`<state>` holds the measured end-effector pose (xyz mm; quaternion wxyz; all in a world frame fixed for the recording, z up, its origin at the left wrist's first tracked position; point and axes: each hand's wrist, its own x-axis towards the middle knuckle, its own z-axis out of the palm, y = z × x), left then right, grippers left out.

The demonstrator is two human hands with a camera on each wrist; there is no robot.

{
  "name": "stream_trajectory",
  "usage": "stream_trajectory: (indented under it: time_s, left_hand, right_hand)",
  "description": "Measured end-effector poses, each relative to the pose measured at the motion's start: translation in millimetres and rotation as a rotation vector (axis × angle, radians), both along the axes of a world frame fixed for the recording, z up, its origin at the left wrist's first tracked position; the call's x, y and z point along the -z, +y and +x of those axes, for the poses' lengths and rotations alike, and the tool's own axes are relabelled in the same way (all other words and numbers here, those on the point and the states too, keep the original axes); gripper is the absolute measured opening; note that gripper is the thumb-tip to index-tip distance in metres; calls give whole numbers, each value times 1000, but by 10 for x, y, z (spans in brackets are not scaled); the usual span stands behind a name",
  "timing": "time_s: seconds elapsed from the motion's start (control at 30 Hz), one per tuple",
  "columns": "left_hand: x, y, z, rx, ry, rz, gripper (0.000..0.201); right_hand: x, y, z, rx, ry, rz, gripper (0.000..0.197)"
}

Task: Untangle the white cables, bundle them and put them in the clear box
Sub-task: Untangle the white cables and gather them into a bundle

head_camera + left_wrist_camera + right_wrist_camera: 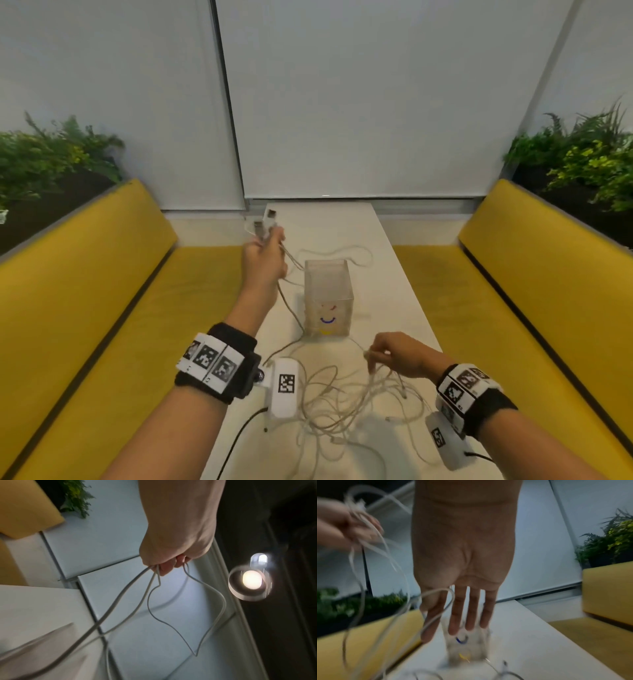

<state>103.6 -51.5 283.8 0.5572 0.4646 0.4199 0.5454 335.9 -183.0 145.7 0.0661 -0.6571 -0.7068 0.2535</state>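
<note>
A tangle of white cables [342, 404] lies on the near end of the white table [394, 274]. My left hand [263, 255] is raised to the left of the clear box [329, 301] and grips several cables; their USB plugs [268, 222] stick up above the fist. In the left wrist view that fist [164, 566] holds strands that hang down in loops. My right hand [387, 353] hovers over the tangle in front of the box. Its fingers [471, 615] are straight, and a cable loop [452, 595] hangs across the index finger. The box [467, 646] stands upright with coloured curves on its front.
Yellow benches [102, 291] [531, 291] run along both sides of the narrow table, with green plants [51, 157] [589, 161] behind them. White blinds [359, 102] close off the far end. One loose cable [346, 251] curls behind the box.
</note>
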Motion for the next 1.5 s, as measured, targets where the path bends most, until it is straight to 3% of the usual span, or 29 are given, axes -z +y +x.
stream_trajectory:
  time_s: [0.1, 0.17, 0.27, 0.33, 0.37, 0.5, 0.63, 0.73, 0.83, 0.97, 1.03, 1.17, 1.33, 1.5]
  left_hand:
    - [-290, 50, -155, -10, -102, 48, 28]
    - [-341, 28, -165, 35, -51, 80, 26]
    - [-229, -91, -38, 125, 86, 78, 22]
    - [-97, -152, 57, 198, 162, 43, 21]
    - [-24, -160, 88, 239, 210, 28, 21]
    - [98, -110, -5, 381, 435, 26, 16]
    - [11, -40, -214, 294, 382, -14, 10]
    - [9, 26, -312, 225, 461, 19, 13]
    - [86, 67, -359, 370, 718, 102, 23]
    - [195, 61, -320, 511, 1113, 290, 26]
    - [211, 46, -308, 536, 1203, 332, 26]
    - [221, 66, -350, 465, 1091, 328, 33]
    - [240, 43, -517, 476, 546, 73, 35]
    - [215, 71, -680, 379, 308, -13, 39]
  right_hand:
    - [242, -86, 118, 50, -213, -203, 38]
    - [210, -72, 108, 112, -195, -162, 51]
    - [-159, 54, -166, 156, 298, 67, 73]
    - [-368, 151, -347, 163, 622, 91, 79]
    - [-436, 189, -412, 165, 686, 66, 76]
    - [-466, 245, -399, 178, 506, -232, 51]
    - [-263, 121, -283, 168, 204, -582, 35]
    - [-16, 59, -303, 222, 151, -622, 32]
    - [179, 79, -515, 135, 56, -701, 26]
    - [367, 136, -1021, -7, 211, -626, 30]
    - [479, 182, -1295, -98, 230, -528, 29]
    - [878, 267, -1709, -206, 105, -318, 35]
    - [1397, 237, -1853, -204, -89, -180, 45]
    - [1675, 289, -1848, -232, -183, -142, 57]
